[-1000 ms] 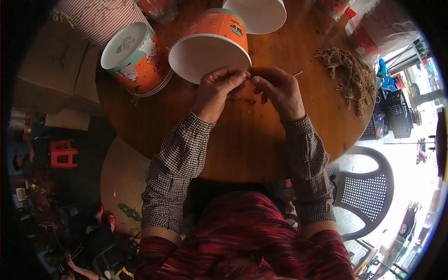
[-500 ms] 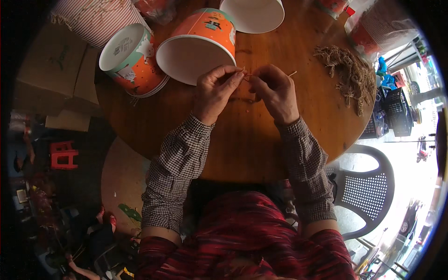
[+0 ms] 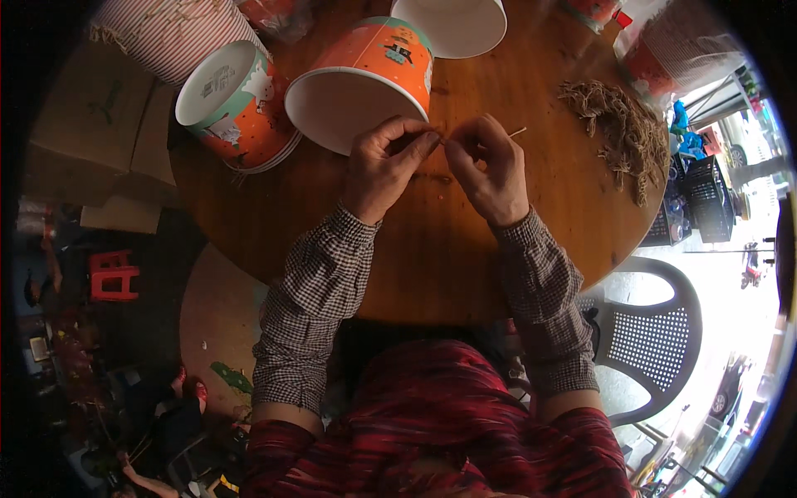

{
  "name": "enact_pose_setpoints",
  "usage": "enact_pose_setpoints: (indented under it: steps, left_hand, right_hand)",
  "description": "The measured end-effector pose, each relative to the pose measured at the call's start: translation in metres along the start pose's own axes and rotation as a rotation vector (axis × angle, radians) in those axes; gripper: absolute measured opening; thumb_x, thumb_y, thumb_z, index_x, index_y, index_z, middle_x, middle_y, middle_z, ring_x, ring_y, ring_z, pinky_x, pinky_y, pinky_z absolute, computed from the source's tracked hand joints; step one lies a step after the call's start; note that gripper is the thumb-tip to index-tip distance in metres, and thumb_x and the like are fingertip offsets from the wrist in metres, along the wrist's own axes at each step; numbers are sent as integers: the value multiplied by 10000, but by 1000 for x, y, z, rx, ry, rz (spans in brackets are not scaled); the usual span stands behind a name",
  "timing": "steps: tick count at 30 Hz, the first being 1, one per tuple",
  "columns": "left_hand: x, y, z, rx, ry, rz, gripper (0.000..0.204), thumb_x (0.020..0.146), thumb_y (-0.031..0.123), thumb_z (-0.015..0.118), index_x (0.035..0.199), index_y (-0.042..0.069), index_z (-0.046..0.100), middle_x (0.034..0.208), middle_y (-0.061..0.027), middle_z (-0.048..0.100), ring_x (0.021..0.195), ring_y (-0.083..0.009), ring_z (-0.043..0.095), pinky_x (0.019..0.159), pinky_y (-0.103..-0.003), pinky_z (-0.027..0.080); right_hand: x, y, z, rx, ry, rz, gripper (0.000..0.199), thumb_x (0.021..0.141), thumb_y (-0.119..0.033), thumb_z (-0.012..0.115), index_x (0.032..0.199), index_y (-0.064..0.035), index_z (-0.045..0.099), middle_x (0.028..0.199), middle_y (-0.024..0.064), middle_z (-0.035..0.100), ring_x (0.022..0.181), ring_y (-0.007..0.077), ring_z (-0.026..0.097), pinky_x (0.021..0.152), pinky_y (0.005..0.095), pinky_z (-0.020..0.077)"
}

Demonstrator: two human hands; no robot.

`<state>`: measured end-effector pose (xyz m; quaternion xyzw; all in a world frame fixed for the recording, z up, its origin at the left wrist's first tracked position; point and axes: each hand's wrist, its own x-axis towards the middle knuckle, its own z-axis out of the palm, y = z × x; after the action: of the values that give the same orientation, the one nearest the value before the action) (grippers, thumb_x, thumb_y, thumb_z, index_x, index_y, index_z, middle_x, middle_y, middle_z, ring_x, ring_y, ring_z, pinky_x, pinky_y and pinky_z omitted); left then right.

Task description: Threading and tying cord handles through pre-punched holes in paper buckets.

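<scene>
While 2 hands (image 3: 382, 170) pinch cord (image 3: 518, 131) (thin), orange buckets (image 3: 388, 60) sit near.

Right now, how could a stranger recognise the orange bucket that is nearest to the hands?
Find the round wooden table, then look just beyond the left hand. The orange bucket there turns its open white mouth toward the person. Its left neighbour shows a closed white base, and its right neighbour shows no orange.

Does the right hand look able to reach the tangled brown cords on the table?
Probably yes: between the right hand and the tangled cords, I see only wooden tabletop, nothing blocking.
</scene>
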<state>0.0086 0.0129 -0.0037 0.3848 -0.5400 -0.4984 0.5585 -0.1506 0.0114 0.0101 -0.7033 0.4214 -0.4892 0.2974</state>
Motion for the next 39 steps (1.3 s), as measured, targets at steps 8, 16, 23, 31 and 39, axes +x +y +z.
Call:
enact_pose_setpoints:
  steps: [8,16,23,31,39]
  left_hand:
    - [0,3,2,46,20,41,94,866,64,617,927,-7,629,812,-18,638,757,-59,589,677,-191,483]
    - [1,-1,0,81,50,116,74,860,59,626,903,2,606,783,-4,625,733,-51,581,667,-194,484]
    - [0,-2,0,118,56,114,110,868,75,618,919,-22,634,826,-33,648,782,-81,607,716,-211,503]
    - [-2,-1,-2,113,34,51,171,870,124,631,974,-10,653,910,-33,658,848,-87,601,767,-212,485]
    - [-3,7,-4,-120,-7,-166,177,864,154,639,969,12,649,877,-9,649,796,-52,576,680,-171,448]
  right_hand:
    - [-1,3,-2,259,-135,181,132,814,-97,627,856,7,557,700,12,553,641,52,508,568,209,425]
    - [-1,4,-2,168,-137,137,136,817,-94,633,878,9,567,709,24,570,647,57,528,578,213,436]
    - [-1,3,-3,173,-95,133,123,832,-92,623,876,13,577,741,36,600,649,71,569,581,224,461]
    - [0,2,-4,214,-107,171,109,843,-85,608,879,14,578,730,34,593,625,70,562,562,218,461]
    - [2,9,-2,57,-14,14,95,850,-79,596,889,7,586,717,28,597,639,74,564,569,221,459]
